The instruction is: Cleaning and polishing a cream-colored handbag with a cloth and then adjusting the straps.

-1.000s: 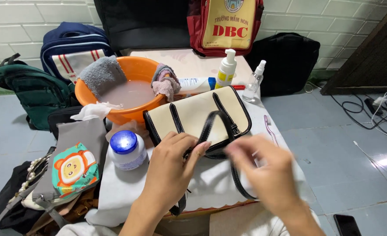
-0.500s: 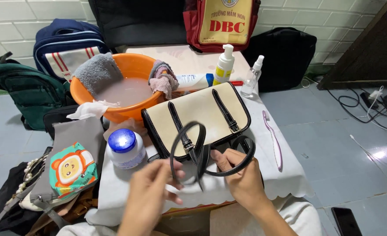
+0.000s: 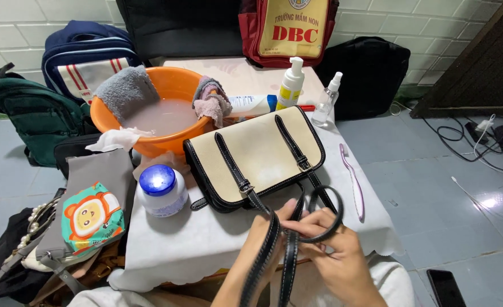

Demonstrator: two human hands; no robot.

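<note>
- Handbag (image 3: pixel 257 156), cream with black trim, lies flat on the white-covered table (image 3: pixel 206 244), just in front of the orange basin (image 3: pixel 166 85) of cloudy water.
- Black straps (image 3: pixel 280 250) trail from the bag toward the person.
- Right hand (image 3: pixel 337 256) has fingers pinched on a looped strap.
- Left hand (image 3: pixel 263 239) has fingers curled around another strap.
- Blue-lidded white jar (image 3: pixel 160 190) stands left of the bag; a purple toothbrush (image 3: pixel 355 185) lies right.

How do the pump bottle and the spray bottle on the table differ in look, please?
The pump bottle is opaque white with a yellow label and a pump head; the spray bottle is clear, smaller and slimmer, with a narrow nozzle. Both stand upright, side by side, behind the cream handbag.
</note>
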